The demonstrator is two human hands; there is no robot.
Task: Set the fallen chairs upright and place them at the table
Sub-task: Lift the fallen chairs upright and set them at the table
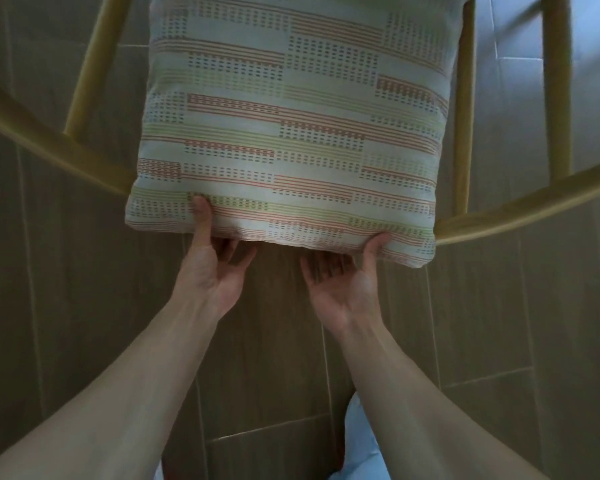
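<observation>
Bare forearms reach down to the cushion (288, 133): left hand (212, 268) and right hand (343, 285) each pinch its near edge, thumb on top, fingers beneath. It lies over the chair (499, 216), whose curved wooden rail shows either side of it. Soft and light, the cushion probably sags; the stiff rail seems the surer hold.

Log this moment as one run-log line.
left hand: pinches cushion near edge | right hand: pinches same edge | chair: curved wooden rail around cushion | floor: tiled
</observation>
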